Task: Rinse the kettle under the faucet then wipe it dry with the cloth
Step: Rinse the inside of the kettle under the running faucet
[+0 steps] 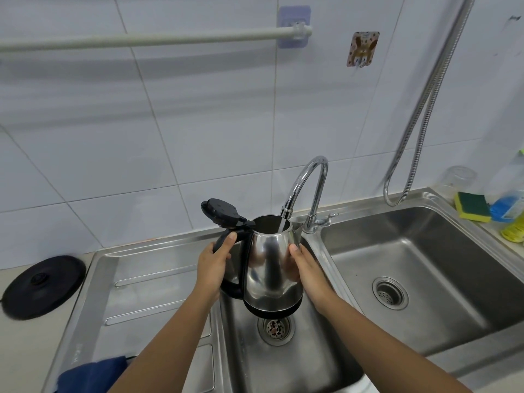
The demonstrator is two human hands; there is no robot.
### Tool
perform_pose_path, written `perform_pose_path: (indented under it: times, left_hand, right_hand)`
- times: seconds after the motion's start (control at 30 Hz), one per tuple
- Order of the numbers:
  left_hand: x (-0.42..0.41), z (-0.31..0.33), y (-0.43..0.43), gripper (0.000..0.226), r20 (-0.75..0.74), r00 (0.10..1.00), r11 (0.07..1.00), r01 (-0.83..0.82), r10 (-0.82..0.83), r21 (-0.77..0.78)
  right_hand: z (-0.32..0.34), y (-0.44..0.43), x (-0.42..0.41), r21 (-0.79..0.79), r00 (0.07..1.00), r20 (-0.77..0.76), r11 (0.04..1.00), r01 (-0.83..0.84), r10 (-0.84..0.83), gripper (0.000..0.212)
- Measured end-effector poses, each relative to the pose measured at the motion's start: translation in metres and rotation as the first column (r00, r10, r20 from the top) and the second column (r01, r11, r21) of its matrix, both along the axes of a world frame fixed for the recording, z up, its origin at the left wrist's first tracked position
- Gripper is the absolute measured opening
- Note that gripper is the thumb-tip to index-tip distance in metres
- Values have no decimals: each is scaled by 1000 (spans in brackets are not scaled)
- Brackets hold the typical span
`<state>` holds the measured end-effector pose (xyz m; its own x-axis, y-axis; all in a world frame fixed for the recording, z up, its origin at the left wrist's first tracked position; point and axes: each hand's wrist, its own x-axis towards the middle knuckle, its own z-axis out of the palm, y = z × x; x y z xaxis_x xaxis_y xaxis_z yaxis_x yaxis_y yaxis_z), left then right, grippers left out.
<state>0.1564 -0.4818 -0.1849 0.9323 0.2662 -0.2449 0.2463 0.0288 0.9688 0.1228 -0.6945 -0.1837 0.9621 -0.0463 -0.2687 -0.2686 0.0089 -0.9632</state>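
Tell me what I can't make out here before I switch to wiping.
Head view only.
1. Water level inside the kettle: its steel wall and rim hide it.
2. Cloth: cut off by the bottom edge, partly behind the left forearm.
3. Bottles beside the sponge: cut off by the right edge, labels blurred.

Bright, even light; glare on kettle [270,265]; edges bent, prob. slightly soft.
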Motion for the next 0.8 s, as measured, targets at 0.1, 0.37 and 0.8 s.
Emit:
perform_pose_path:
  times: [0.1,0.37,0.8]
  left_hand:
    - [0,-1,0,48,0,1000,1000,-1,1,12]
    - [1,-2,1,54,7,1000,1000,4,-4,20]
    - [1,-5,2,59,-2,1000,1000,5,-5,13]
  right_hand:
    - [1,1,-1,1,1000,23,1000,3,-3,107]
    - [-1,1,0,-7,1000,13,1000,12,-12,120]
    - [-7,1,4,3,1000,-15,1000,-15,15,90]
